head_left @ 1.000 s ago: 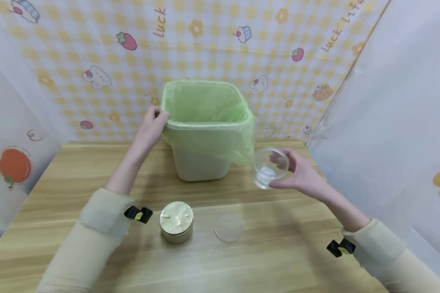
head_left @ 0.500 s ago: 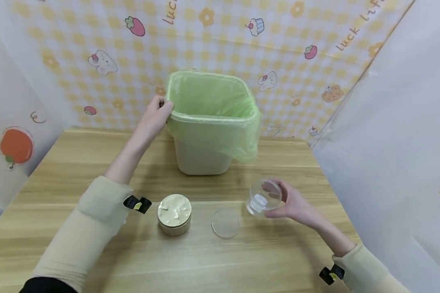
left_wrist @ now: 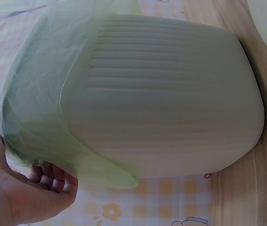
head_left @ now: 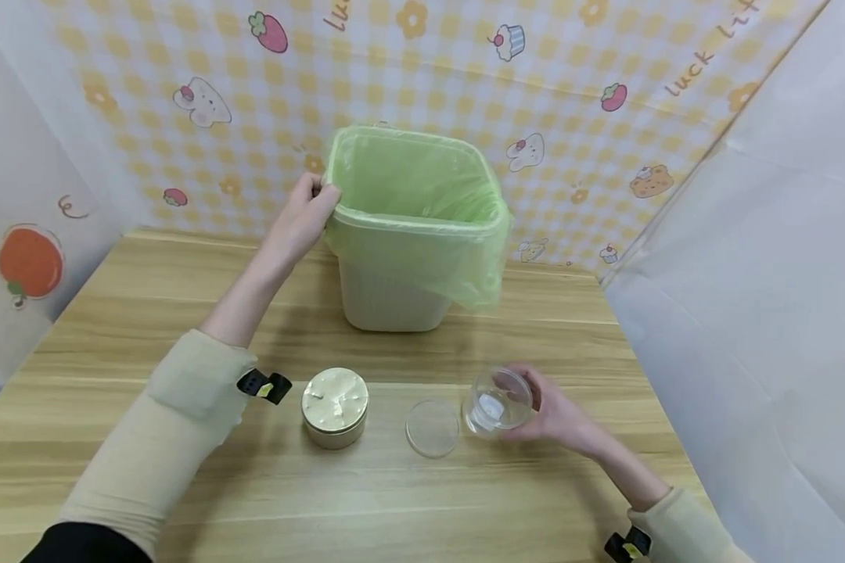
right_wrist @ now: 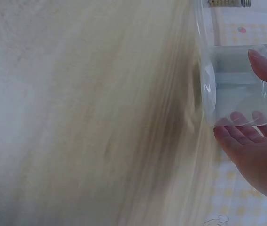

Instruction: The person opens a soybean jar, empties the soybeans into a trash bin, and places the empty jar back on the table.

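Head view, left hand: the left hand [head_left: 301, 219] sits at upper centre-left of the frame, its fingers curled over the rim of the waste bin [head_left: 394, 293], pinching the green liner bag [head_left: 422, 191] against the edge.
Head view, right hand: the right hand [head_left: 552, 410] is at lower right of centre, its fingers wrapped round the side of a clear plastic jar [head_left: 496, 403], which is tilted with its open mouth towards the camera, at or just above the worktop [head_left: 183, 485].
Head view, nearby things: a clear round lid [head_left: 433, 428] lies flat just left of the jar; further left stands a round tin [head_left: 335, 407] filled with something pale and creamy.
Left wrist view: the waste bin [left_wrist: 171, 94] fills the frame, ribbed and beige, with the liner bag [left_wrist: 44, 108] folded over its rim; the left hand [left_wrist: 20, 193] at lower left grips that rim, fingertips tucked under the film.
Right wrist view: the picture is blurred, so whether the jar touches the wood cannot be told; the clear plastic jar [right_wrist: 241, 84] shows at upper right, with the right hand [right_wrist: 255, 155] cupping it from below and fingers [right_wrist: 265, 66] laid on its wall.
Handling, jar: it looks light, thin-walled and smooth, probably slippery and easy to dent; an even hold round the mid-wall, thumb opposite the fingers, seems safest, rather than a squeeze at the rim.
Handling, bin: it looks stiff and light, apt to slide; the rim is the firm place to hold, though the film is soft and tears easily.
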Demonstrator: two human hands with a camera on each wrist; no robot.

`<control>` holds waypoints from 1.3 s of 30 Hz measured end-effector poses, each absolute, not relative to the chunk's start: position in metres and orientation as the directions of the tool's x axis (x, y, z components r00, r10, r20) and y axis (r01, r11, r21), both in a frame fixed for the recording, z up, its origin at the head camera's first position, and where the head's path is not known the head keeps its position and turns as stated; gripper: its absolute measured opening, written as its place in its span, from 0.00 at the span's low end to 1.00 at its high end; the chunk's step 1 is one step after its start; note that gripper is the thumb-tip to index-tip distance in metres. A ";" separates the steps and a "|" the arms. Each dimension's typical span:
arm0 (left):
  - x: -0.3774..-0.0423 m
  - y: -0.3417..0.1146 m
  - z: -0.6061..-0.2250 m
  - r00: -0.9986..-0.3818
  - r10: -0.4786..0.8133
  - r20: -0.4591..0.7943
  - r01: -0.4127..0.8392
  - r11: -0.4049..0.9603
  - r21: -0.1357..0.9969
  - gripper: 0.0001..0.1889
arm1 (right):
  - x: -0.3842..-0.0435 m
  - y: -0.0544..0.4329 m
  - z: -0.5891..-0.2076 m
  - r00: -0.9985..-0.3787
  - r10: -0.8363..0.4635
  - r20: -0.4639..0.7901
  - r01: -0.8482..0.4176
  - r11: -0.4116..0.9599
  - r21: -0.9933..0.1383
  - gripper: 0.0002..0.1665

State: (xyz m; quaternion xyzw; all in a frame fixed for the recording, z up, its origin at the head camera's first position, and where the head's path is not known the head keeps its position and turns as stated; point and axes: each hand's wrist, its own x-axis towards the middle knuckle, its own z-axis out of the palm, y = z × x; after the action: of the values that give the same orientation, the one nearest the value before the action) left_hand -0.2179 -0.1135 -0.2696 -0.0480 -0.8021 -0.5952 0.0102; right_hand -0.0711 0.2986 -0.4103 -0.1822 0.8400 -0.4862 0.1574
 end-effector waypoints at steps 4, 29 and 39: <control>-0.218 -0.114 -0.265 -0.995 0.065 0.082 0.097 0.297 0.950 0.14 | -0.071 0.297 -0.415 -0.883 -0.464 -0.069 -0.174 0.460 -0.871 0.54; -0.199 -0.123 -0.275 -0.980 0.032 0.198 0.198 0.329 0.923 0.32 | -0.075 0.302 -0.393 -0.823 -0.566 0.035 -0.442 0.601 -0.666 0.58; -0.174 -0.142 -0.290 -0.942 0.141 0.304 0.334 0.458 0.824 0.35 | -0.086 0.272 -0.359 -0.789 -0.602 0.123 -0.601 0.715 -0.357 0.53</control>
State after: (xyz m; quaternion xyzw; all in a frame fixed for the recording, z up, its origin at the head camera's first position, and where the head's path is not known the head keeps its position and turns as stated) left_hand -0.1743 -0.1418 -0.2896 -0.1400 -0.8484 -0.5013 0.0965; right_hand -0.0861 0.2717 -0.3590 -0.3250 0.9260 -0.1921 0.0011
